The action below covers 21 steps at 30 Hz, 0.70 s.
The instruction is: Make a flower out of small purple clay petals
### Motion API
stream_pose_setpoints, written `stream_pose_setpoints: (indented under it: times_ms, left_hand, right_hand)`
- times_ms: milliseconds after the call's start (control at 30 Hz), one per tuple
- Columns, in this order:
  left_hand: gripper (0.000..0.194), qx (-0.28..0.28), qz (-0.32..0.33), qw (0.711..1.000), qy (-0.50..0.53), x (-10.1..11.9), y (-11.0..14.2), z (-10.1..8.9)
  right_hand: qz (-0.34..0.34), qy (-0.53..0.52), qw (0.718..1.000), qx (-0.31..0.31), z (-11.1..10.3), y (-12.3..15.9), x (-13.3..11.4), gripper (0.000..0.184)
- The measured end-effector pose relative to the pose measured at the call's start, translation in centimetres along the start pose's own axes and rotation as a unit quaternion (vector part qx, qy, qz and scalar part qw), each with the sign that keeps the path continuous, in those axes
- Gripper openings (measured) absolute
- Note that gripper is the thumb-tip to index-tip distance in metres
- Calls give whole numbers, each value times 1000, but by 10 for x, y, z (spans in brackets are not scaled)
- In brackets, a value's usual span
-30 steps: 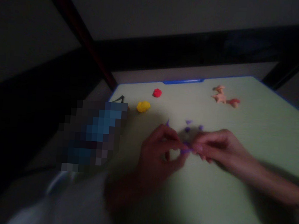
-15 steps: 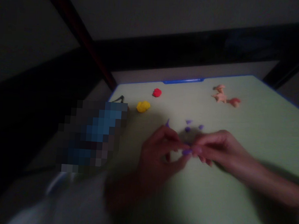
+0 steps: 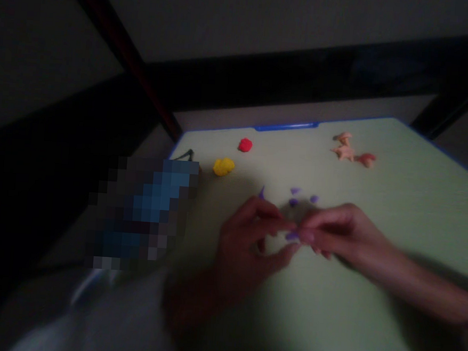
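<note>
A small purple piece of modelling clay (image 3: 292, 236) is pinched between my two hands above the table. My left hand (image 3: 249, 238) closes its thumb and index finger around the piece from the left. From the right, the fingertips of my right hand (image 3: 330, 230) grip it and partly cover it. Just beyond my hands lie several small purple clay bits (image 3: 293, 202), some of them pointed. A thin pointed purple bit (image 3: 261, 192) stands out behind my left knuckles. The picture is dim and blurred, so the held piece's exact shape is unclear.
A yellow clay lump (image 3: 223, 167) and a red clay lump (image 3: 245, 145) lie on the pale table (image 3: 368, 313) at the far left. Peach-coloured clay shapes (image 3: 343, 152), one star-like, sit far right. A blue handle (image 3: 287, 127) marks the back edge. A blurred-out area covers the left side.
My fingers have shifted slightly around the purple piece, which shows a little differently between them. The clay on the table stays where it was.
</note>
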<state>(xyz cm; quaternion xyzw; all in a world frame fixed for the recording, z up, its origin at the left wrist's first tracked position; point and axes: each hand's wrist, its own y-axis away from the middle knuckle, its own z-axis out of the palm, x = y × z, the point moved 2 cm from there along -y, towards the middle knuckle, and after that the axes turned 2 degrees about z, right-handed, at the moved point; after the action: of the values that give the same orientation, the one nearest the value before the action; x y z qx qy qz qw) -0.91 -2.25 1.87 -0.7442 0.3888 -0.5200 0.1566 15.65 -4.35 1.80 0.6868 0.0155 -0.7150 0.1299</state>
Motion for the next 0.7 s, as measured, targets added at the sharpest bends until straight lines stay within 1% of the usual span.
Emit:
stream_pose_setpoints:
  times_ms: [67,200,267,300,400,467,567,700]
  left_hand:
    - [17,-3,3,1000,-7,1,-1,-1]
    - [7,-3,21,999,-46,2,-3,-3]
    - [5,-6,34,997,-74,1,-1,-3]
    - [5,-8,42,995,-88,0,0,-3]
    - [5,-50,62,988,-132,-5,6,1]
    - [5,-92,54,982,-158,-8,9,5]
    - [4,-137,34,972,-187,-11,10,10]
    - [4,-148,10,965,-216,-12,7,14]
  right_hand:
    - [-2,3,1000,12,-2,0,0,7]
    - [3,13,1000,14,-5,-3,1,7]
    - [1,13,999,33,-10,-5,2,7]
    - [-4,8,999,53,-14,-6,2,7]
    - [-19,-16,993,115,-25,-10,5,11]
    - [-19,-28,991,132,-29,-11,6,13]
    - [-11,-26,992,127,-31,-12,7,14]
    - [-7,-11,994,112,-29,-13,6,12]
